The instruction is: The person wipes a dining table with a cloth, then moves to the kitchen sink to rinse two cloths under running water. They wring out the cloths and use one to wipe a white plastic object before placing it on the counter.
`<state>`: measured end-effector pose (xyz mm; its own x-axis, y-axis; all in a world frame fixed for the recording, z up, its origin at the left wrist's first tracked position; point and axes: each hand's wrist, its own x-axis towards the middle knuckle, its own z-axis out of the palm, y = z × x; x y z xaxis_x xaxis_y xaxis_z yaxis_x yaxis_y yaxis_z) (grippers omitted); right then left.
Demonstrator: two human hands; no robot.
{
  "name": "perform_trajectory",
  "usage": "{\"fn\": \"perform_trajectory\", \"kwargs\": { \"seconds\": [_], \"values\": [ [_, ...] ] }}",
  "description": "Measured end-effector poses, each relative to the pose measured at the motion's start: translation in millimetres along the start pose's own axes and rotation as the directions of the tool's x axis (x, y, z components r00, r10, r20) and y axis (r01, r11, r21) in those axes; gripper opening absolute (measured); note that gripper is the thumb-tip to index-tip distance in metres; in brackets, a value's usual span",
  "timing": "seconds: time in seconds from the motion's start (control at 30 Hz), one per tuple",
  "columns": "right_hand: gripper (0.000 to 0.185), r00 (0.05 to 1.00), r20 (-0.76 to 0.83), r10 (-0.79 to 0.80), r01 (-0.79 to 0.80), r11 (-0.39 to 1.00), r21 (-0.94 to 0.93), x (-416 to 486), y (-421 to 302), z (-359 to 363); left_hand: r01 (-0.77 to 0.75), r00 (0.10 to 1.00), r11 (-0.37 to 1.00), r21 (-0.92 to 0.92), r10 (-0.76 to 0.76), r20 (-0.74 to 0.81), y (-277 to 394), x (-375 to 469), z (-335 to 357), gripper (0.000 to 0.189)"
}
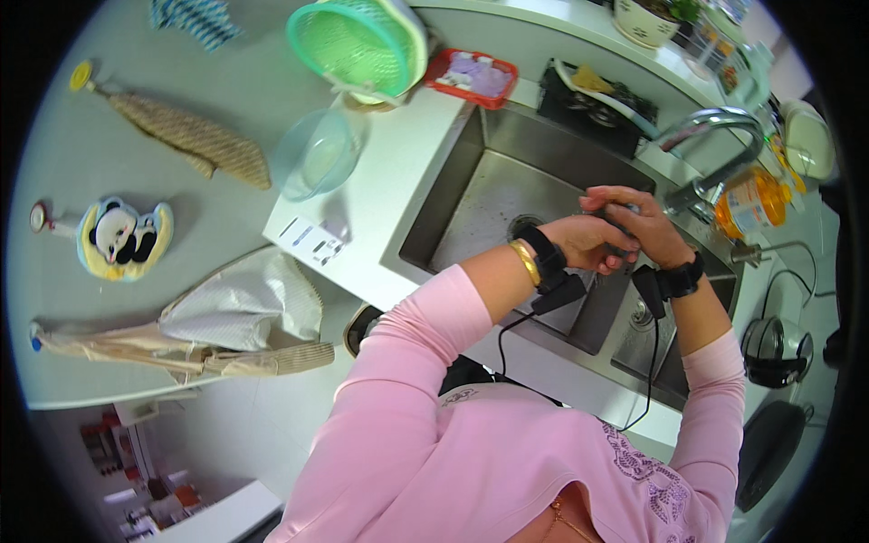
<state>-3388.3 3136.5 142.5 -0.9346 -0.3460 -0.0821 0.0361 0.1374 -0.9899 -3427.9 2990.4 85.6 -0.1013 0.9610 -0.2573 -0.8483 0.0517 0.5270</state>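
Observation:
Above the divider of a two-bowl stainless steel sink (516, 183), my left hand (587, 241) and my right hand (652, 227) are pressed together. Between them they grip a small greyish thing (619, 216), mostly hidden by my fingers; its kind cannot be told. A little water shows just below the hands. A curved chrome faucet (740, 136) stands beyond my right hand. Each wrist wears a black strap with a cable, and the left one also a gold bangle (525, 265).
Behind the sink are a black caddy (590, 112) and a red plastic basket (468, 98). An orange bottle (750, 202) stands by the faucet; a glass-lidded pot (776, 346) is at the right. On the left counter are a clear bowl (316, 156) and a green colander (353, 54).

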Motion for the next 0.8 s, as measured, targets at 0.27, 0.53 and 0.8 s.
{"fn": "perform_trajectory", "kwargs": {
  "seconds": [0.27,0.53,0.8],
  "values": [
    [0.041,0.991,-0.094,0.1,-0.1,0.995,0.009,38.5,14.0,24.5,0.139,0.984,0.976,0.167,-0.117,-0.138,-5.1,-3.0,-38.4,0.01],
    [0.039,0.853,-0.477,0.214,-0.116,0.967,0.227,70.2,87.9,53.7,0.276,0.814,-0.188,0.942,0.567,-0.126,-53.9,22.4,-75.8,0.021],
    [0.033,0.668,-0.618,0.414,-0.227,0.905,0.36,63.7,117.4,71.0,0.408,0.763,-0.168,0.898,0.603,-0.233,-67.4,-19.2,-67.0,0.017]
  ]
}}
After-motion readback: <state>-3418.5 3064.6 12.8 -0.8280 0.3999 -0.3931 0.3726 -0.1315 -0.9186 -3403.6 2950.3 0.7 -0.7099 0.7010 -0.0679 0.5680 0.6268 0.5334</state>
